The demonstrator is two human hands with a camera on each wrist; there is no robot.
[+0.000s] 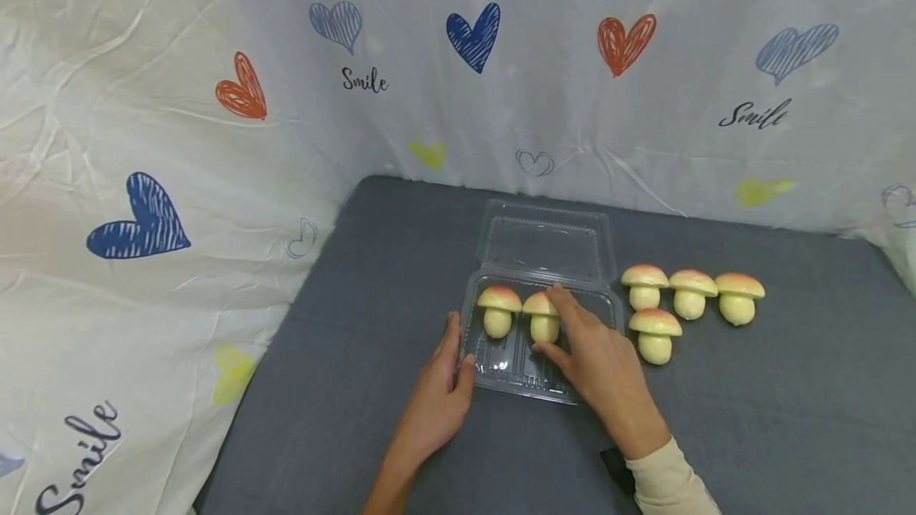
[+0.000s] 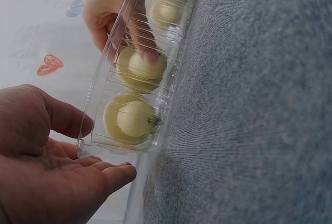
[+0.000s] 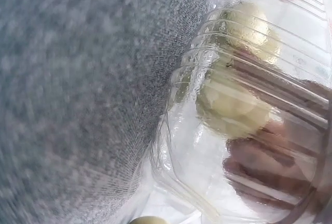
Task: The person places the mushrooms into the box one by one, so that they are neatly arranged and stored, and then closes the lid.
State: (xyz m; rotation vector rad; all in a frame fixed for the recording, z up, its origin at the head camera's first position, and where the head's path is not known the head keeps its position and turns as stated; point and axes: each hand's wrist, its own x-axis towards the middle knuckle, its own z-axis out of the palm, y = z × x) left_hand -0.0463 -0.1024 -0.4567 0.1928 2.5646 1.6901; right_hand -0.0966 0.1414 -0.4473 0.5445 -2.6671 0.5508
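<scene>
Printed backdrop (image 1: pixel 401 125) is hanging behind; gray cloth (image 1: pixel 787 404) is covering the work surface. Clear container base (image 1: pixel 504 356) is sitting mid-cloth in front of the person, its hinged lid (image 1: pixel 544 245) lying open on the far side. Right hand (image 1: pixel 604 364) is lying over the base's right side, fingertips at the cap and thumb by the stem, pinching the right-hand mushroom (image 1: pixel 544 326). Left hand (image 1: pixel 436 404) is holding thumb and fingers spread at the base's left edge, apparently touching the rim, gripping no mushroom. Pinched mushroom is standing inside the base, right hand nearer, long axis running away from the person, cap far, stem near; can't tell if it's touching the floor. Left-hand mushroom (image 1: pixel 498 316) is lying beside it, same direction. Four loose mushrooms (image 1: pixel 655 340) are resting just right of the base.
</scene>
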